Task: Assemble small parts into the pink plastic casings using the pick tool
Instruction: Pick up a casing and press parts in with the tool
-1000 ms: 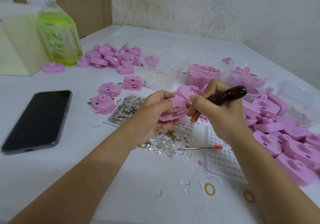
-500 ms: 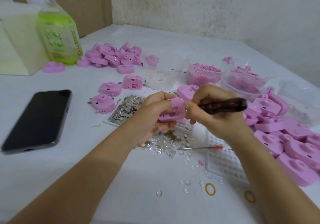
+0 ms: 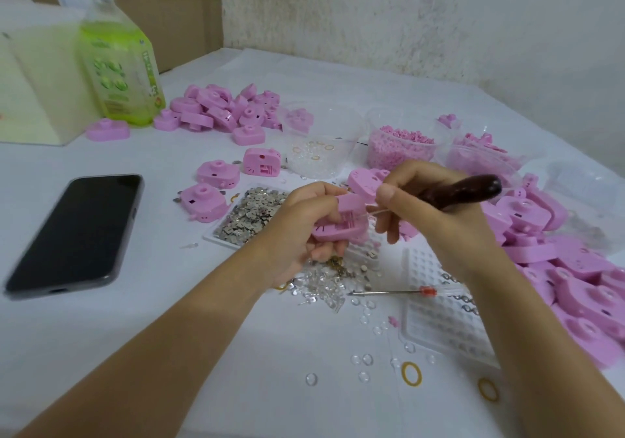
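Pink casing (image 3: pixel 341 222): held above the table (image 3: pixel 203 336), in front of the tray of metal pieces (image 3: pixel 250 214), with its ribbed inner face turned up.
Left hand (image 3: pixel 297 224): wrapped round the casing, which is pinched between thumb and fingers.
Pick tool (image 3: pixel 470 190): its thin metal shaft is pointed into the casing's right side; whether a part is carried on the tip cannot be told.
Right hand (image 3: pixel 422 207): closed round the tool's dark handle and brought up against the left hand.
Near the hands: clear lenses (image 3: pixel 367 359) and yellow rings (image 3: pixel 411 373) are scattered — a red-tipped needle (image 3: pixel 389 291) is laid beside a white grid tray (image 3: pixel 439 309).
Right edge: loose casings (image 3: pixel 558 268) are heaped.
Far side: a clear cup (image 3: pixel 321 143), a tub of pink bits (image 3: pixel 402 146) and a second casing pile (image 3: pixel 223 106) are set.
Left: a phone (image 3: pixel 77 231) and a green bottle (image 3: pixel 118 68) are placed.
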